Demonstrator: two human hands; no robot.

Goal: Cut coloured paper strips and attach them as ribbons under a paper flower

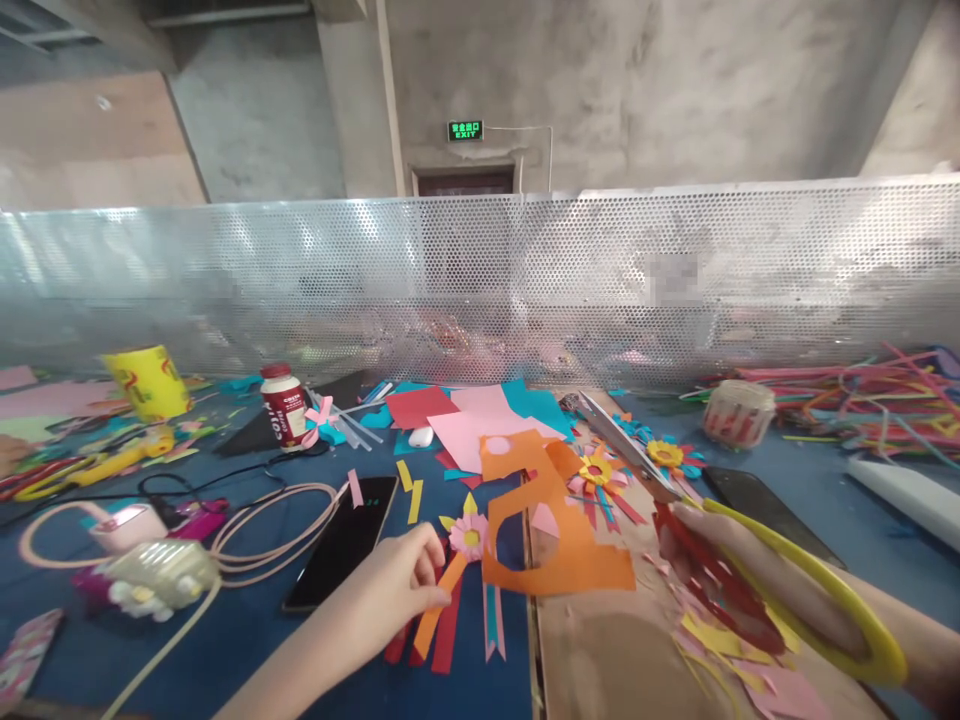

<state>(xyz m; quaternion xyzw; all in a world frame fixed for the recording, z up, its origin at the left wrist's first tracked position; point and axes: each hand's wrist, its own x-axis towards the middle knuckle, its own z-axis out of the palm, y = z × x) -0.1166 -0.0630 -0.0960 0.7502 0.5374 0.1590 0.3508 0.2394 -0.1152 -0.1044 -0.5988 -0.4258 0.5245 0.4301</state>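
My left hand (401, 580) is closed, thumb and fingers pinching an orange paper strip (430, 632). Above that strip lies a pink paper flower (468, 536) with a yellow centre, red and pink-and-blue strips hanging below it. My right hand (724, 535) grips scissors (622, 440) with red and yellow handles, their blades pointing away to the upper left. Between my hands is a cut orange sheet (559, 550) with holes in it. Beyond the sheet sits a yellow-centred paper flower (596, 470) with coloured strips.
A black phone (349, 545) and a pink cable (240, 530) lie left, near a red bottle (283, 408) and a yellow roll (148, 382). At right are a jar (739, 413), a dark phone (772, 510) and coloured strips (832, 400). A perforated metal panel (337, 280) closes the back.
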